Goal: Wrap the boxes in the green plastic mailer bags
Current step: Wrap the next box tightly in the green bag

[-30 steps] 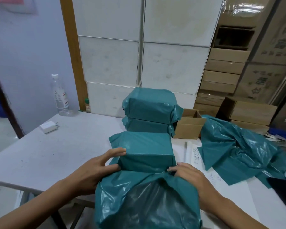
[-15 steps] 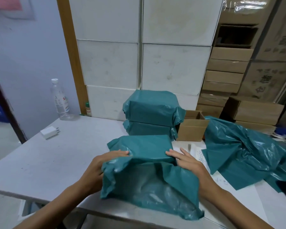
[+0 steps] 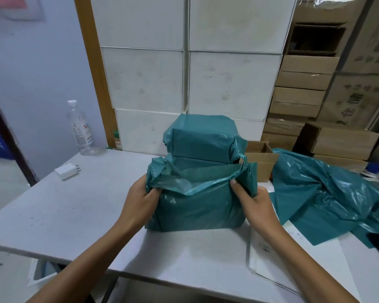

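A box inside a green mailer bag (image 3: 197, 208) stands on end on the grey table (image 3: 74, 206), its loose mouth facing up. My left hand (image 3: 140, 200) pinches the bag's left top edge. My right hand (image 3: 253, 201) grips the right top edge. The box itself is hidden under the plastic. Behind it sits a stack of wrapped green parcels (image 3: 202, 136). A pile of loose green mailer bags (image 3: 328, 193) lies on the right.
A small open cardboard box (image 3: 263, 159) sits behind the held bag on the right. A clear water bottle (image 3: 81, 127) and a white charger (image 3: 67, 171) are at the far left. White sheets (image 3: 271, 256) lie at the front right. Stacked cartons (image 3: 302, 88) fill the back right.
The bagged box was tipped from lying flat to standing on end. Both hands moved from pressing its sides to gripping the bag's open top edges, with the loose plastic pulled upward.
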Available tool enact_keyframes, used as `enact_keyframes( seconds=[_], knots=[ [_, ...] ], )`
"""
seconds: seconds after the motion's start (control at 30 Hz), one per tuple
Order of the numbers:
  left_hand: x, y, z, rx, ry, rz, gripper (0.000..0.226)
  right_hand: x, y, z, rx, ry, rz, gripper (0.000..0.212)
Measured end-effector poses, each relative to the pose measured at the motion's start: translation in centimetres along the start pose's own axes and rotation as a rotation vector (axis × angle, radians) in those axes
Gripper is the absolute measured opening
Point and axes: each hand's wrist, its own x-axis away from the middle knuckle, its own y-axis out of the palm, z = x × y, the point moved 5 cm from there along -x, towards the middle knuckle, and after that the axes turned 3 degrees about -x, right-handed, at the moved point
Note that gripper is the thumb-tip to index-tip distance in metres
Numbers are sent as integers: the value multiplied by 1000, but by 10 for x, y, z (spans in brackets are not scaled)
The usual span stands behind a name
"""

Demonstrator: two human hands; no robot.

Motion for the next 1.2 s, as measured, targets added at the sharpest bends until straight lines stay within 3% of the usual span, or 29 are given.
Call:
enact_keyframes(
  seconds=[0.1,0.23,0.4,0.6,0.77,0.9,1.07,1.2],
  knots=[
    [-4,1,2,9,-88,-8,26,-1,-1,-4,-102,83,23,37],
    [-11,3,8,-4,-167,-69,28,0,3,-10,-7,60,-26,23],
    [-19,0,14,106,-292,-151,24,1,7,-7,48,107,58,32],
    [-24,5,12,68,-347,-266,20,7,12,-10,54,92,104,31],
    [-22,12,0,-1,-370,-118,28,11,18,-7,70,37,142,12],
    [-32,8,-11,-17,-387,14,48,6,17,-7,33,65,188,22],
    [-36,10,-19,-181,-329,109,37,-6,13,2,-13,113,250,18],
    [-41,8,-24,-216,-322,83,35,-17,9,25,-112,303,309,17]
  ],
)
